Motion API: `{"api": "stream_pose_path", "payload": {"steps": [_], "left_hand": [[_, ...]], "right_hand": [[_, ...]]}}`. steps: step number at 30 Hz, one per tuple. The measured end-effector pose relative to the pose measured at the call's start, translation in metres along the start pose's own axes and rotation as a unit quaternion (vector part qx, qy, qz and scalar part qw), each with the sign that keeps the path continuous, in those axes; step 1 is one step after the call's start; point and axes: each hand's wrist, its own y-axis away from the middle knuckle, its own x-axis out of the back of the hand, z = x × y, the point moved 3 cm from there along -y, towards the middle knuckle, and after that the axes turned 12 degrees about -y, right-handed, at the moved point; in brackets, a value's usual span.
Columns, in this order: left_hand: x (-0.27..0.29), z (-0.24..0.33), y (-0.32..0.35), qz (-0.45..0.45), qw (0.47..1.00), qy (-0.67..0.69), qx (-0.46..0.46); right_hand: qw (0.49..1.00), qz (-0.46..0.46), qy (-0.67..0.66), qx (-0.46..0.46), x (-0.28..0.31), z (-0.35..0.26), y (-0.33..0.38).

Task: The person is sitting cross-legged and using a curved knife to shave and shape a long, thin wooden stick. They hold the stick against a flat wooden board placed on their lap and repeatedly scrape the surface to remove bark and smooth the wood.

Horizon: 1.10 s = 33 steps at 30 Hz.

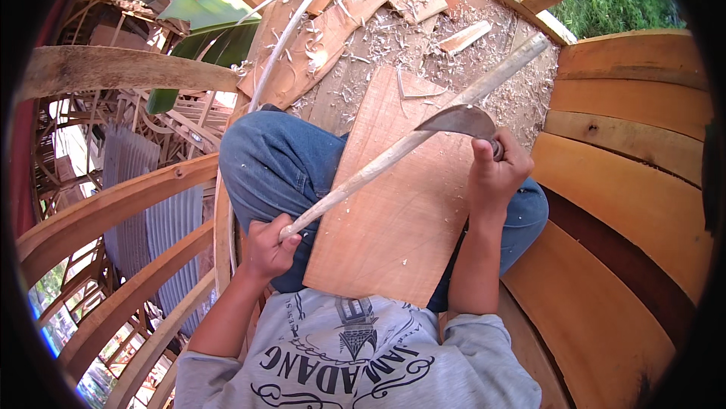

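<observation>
My left hand (269, 248) is closed round the near end of a long pale wooden stick (367, 176). The stick slants up and away to the right, over a flat reddish-brown board (393, 220) that lies across my lap. In my right hand (495, 174) is the handle of a knife with a broad curved dark blade (460, 119). The blade lies across the stick, a little beyond its middle, and hides part of it. Most of the knife's handle is covered by my fingers.
Curled shavings and several wood offcuts (465, 37) litter the plank floor ahead. A shaped board (321, 57) lies at the far left. Wooden rails (121, 205) run along the left side, and a plank wall (620, 174) closes the right. A green leaf (215, 38) hangs over the left rail.
</observation>
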Motion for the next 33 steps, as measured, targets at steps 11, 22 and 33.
{"api": "stream_pose_path", "payload": {"steps": [11, 22, 33], "left_hand": [[0.001, -0.006, -0.003, -0.051, 0.996, 0.058, 0.042], [0.001, -0.003, -0.004, -0.055, 0.995, 0.068, 0.050], [-0.001, -0.003, -0.003, -0.027, 0.999, 0.022, 0.030]], "right_hand": [[0.999, -0.042, -0.003, 0.009, 0.001, -0.005, 0.014], [0.998, -0.045, 0.050, 0.017, -0.005, -0.004, 0.008], [0.988, -0.106, 0.000, 0.113, -0.019, -0.016, 0.008]]}}
